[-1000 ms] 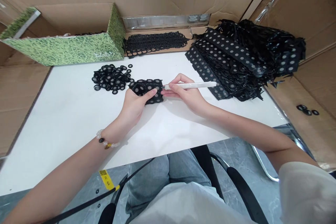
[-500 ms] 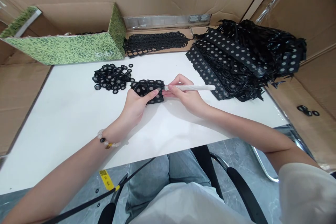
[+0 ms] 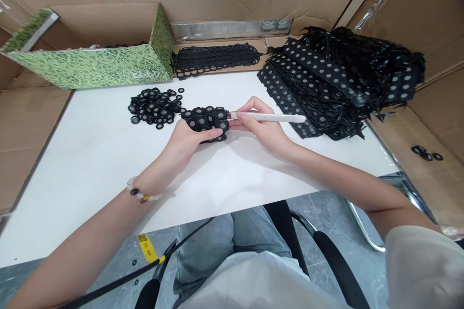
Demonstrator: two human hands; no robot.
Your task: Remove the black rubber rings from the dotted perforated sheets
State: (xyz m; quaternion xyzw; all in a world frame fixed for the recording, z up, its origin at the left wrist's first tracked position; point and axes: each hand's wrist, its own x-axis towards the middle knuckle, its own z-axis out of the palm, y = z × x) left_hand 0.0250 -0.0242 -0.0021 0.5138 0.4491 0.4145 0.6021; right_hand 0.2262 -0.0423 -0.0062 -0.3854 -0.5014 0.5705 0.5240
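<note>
My left hand (image 3: 186, 142) is shut on a folded strip of black rubber rings with grey centres (image 3: 206, 118). My right hand (image 3: 261, 128) grips a slim white-handled tool (image 3: 270, 117) like a pen. Its dark tip meets the right end of the strip, close to my left fingertips. To the left of the strip lies a loose heap of black rubber rings (image 3: 154, 106), a little apart from it. A large stack of black dotted strips (image 3: 319, 79) rises just beyond my right hand. The left wrist wears a beaded bracelet (image 3: 143, 194).
The work surface is a white board (image 3: 90, 164) on cardboard. A green patterned box (image 3: 108, 65) stands at the far left, and a black perforated strip pile (image 3: 213, 59) lies behind the board. Several black rings (image 3: 425, 153) rest on the cardboard at right.
My hands have shifted slightly right and up. The strip is turned, showing more rings, and the white tool's tip stays against its right end.
</note>
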